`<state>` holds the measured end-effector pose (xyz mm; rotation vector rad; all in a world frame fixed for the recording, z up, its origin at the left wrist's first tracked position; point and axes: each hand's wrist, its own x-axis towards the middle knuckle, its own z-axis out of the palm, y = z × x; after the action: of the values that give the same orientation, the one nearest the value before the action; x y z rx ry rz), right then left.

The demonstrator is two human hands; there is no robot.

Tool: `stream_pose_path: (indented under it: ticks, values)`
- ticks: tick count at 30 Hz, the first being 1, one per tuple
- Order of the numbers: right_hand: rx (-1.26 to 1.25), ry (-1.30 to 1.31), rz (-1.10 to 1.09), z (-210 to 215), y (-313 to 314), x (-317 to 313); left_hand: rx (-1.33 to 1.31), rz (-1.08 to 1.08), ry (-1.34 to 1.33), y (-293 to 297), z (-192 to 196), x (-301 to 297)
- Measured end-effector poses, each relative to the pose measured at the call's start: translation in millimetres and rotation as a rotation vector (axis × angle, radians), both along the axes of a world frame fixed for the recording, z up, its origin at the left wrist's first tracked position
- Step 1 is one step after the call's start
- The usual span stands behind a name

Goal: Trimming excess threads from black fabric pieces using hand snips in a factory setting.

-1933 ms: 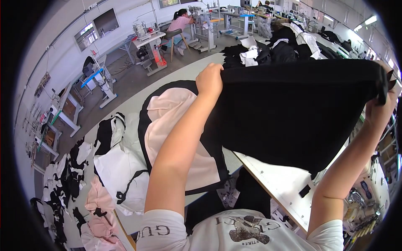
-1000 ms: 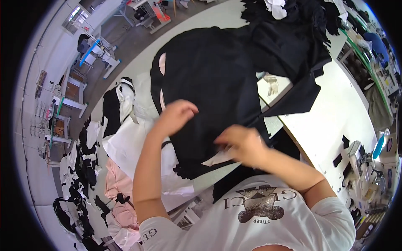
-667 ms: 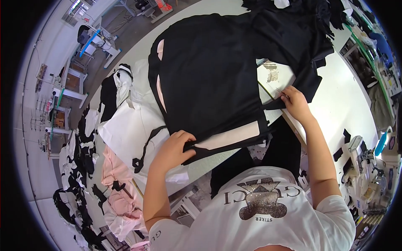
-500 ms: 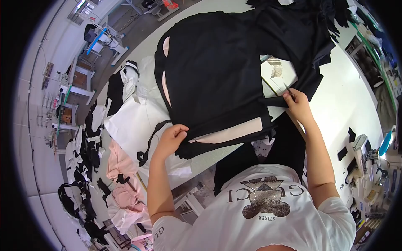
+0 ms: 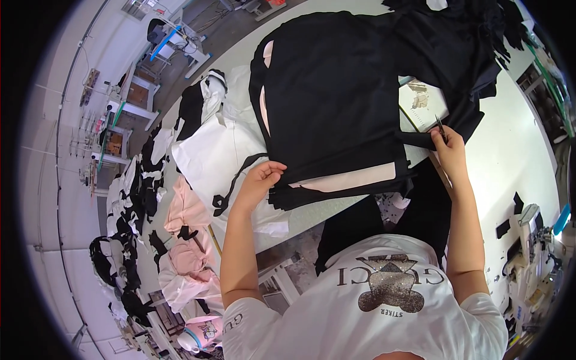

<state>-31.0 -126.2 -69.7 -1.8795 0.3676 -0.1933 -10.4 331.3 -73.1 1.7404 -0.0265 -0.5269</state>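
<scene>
Layered black fabric (image 5: 336,96) is spread over the pale table, with a light pink strip (image 5: 354,177) showing along its near edge. At the lower left corner of that fabric, my left hand (image 5: 259,183) is closed, thumb and fingertips pinching the edge. My right hand (image 5: 450,155) is closed round small dark thread snips (image 5: 440,125), their points upward. It is beside a narrow black fabric strip (image 5: 418,138) on the right side of the pile. Whether the fingers also grip this strip is hard to see. A white printed sheet or pad (image 5: 423,103) shows through a gap beyond the strip.
White fabric (image 5: 219,144) and a thin black cord (image 5: 231,186) lie left of the black pile. Pink cloth (image 5: 186,207) and heaped black and white pieces are further left. A sewing machine (image 5: 521,231) and black scraps (image 5: 503,228) are at the right.
The whole scene has shifted rightward in the picture. My left hand stays at the fabric corner, and the snips in my right hand have turned slightly more upright.
</scene>
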Motion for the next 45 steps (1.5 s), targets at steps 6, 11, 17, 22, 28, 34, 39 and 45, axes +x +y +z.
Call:
stream_pose_path:
  ticks: [6, 11, 17, 22, 28, 34, 39, 45]
  values:
    - [-0.057, -0.074, 0.022, -5.7, -5.6, -3.1, 0.035, 0.001, -0.028, 0.5, 7.2, -6.3]
    - [-0.035, -0.142, 0.059, 14.7, -5.1, -19.8, 0.067, -0.045, -0.058, 1.5, 19.6, -13.8]
    - [-0.165, -0.281, 0.342, 39.9, -10.2, -52.2, 0.571, -0.332, -0.432, -50.1, 57.9, -16.3]
    - [-0.14, -0.35, 0.372, 45.7, -7.2, -47.8, 0.109, -0.47, -0.587, -188.4, 57.0, -1.4]
    - [-0.16, -0.496, 0.058, 44.0, -0.4, -35.0, 0.035, -0.646, -0.202, -232.8, 37.7, 15.8]
    - [0.198, -0.312, 0.26, 33.4, 32.7, -73.1, -0.364, -0.572, 0.083, -225.7, 36.2, 17.7]
    - [0.27, -0.018, 0.254, 2.1, 58.3, -87.9, -0.399, -0.617, 0.007, -222.0, 39.4, 18.5]
    - [0.305, -0.056, 0.225, -8.1, 62.5, -91.0, -0.346, -0.719, 0.06, -211.0, 33.8, 23.2]
